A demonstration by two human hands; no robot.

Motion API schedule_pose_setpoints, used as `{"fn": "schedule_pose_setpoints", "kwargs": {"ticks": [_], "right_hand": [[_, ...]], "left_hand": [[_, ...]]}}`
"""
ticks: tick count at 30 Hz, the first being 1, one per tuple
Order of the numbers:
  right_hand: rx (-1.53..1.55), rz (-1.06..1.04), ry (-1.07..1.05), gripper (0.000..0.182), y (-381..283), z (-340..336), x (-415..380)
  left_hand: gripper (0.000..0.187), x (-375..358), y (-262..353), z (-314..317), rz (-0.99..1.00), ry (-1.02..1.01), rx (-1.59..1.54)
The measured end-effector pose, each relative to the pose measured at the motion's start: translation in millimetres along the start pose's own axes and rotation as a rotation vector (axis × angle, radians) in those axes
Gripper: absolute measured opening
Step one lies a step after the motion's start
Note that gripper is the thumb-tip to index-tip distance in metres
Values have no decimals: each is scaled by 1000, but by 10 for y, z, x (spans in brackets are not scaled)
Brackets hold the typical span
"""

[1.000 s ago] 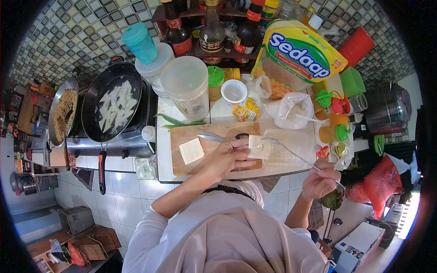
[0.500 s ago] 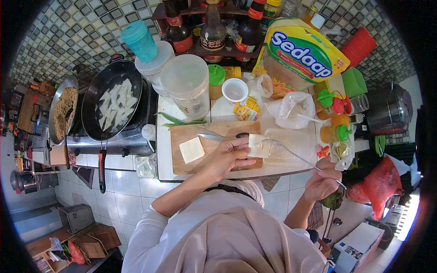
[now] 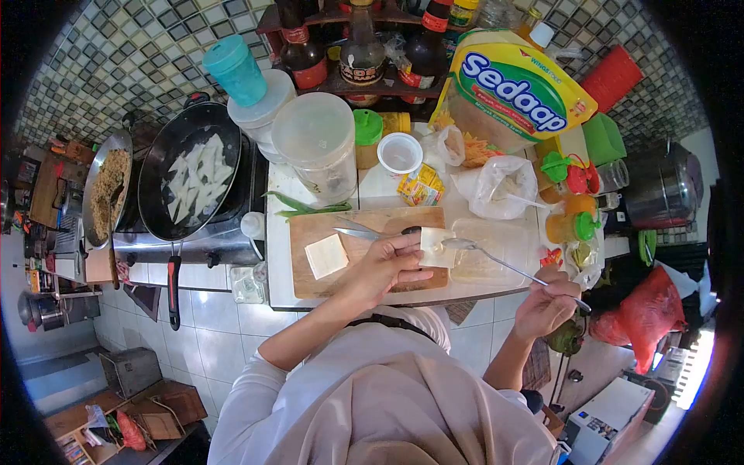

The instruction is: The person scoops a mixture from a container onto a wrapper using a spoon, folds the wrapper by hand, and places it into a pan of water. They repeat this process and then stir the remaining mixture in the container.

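My left hand (image 3: 391, 271) holds a thin square wrapper sheet (image 3: 435, 248) by its left edge, above the right part of the wooden cutting board (image 3: 364, 279). In my right hand (image 3: 549, 301) is a long metal spoon (image 3: 508, 265), its bowl at the sheet's right edge. A stack of square wrapper sheets (image 3: 326, 256) lies on the left of the board. Behind my left hand lies a knife (image 3: 355, 230), its handle partly hidden. A clear plastic container (image 3: 496, 232) sits right of the board.
At the left, a black pan (image 3: 203, 182) with white pieces and a pan of brown crumbly food (image 3: 112, 182) rest on the stove. Behind the board stand a tall clear jar (image 3: 314, 147), a white cup (image 3: 400, 153) and a plastic bag (image 3: 502, 188).
The spoon's bowl has shifted slightly right on the sheet, and its handle end is higher. My left hand and the sheet have moved slightly left.
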State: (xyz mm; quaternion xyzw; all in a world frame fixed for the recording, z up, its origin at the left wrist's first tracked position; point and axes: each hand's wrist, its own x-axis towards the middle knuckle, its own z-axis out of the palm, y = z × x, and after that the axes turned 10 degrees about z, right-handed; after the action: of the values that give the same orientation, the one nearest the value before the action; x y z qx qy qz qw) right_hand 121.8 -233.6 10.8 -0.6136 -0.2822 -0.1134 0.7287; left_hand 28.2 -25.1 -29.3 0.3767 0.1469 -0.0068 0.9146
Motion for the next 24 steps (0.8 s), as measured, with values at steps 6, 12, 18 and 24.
{"fn": "schedule_pose_setpoints", "kwargs": {"ticks": [6, 12, 18, 24], "right_hand": [[19, 66, 23, 35, 24, 61, -27], [-18, 16, 29, 37, 38, 134, -39], [30, -16, 31, 38, 49, 129, -47], [-32, -28, -18, 39, 111, 135, -105]], "left_hand": [[37, -2, -9, 7, 12, 1, -10], [36, 0, 8, 34, 22, -6, -8], [36, -2, -48, 7, 54, 14, -14], [35, -21, 53, 64, 32, 36, -2]]}}
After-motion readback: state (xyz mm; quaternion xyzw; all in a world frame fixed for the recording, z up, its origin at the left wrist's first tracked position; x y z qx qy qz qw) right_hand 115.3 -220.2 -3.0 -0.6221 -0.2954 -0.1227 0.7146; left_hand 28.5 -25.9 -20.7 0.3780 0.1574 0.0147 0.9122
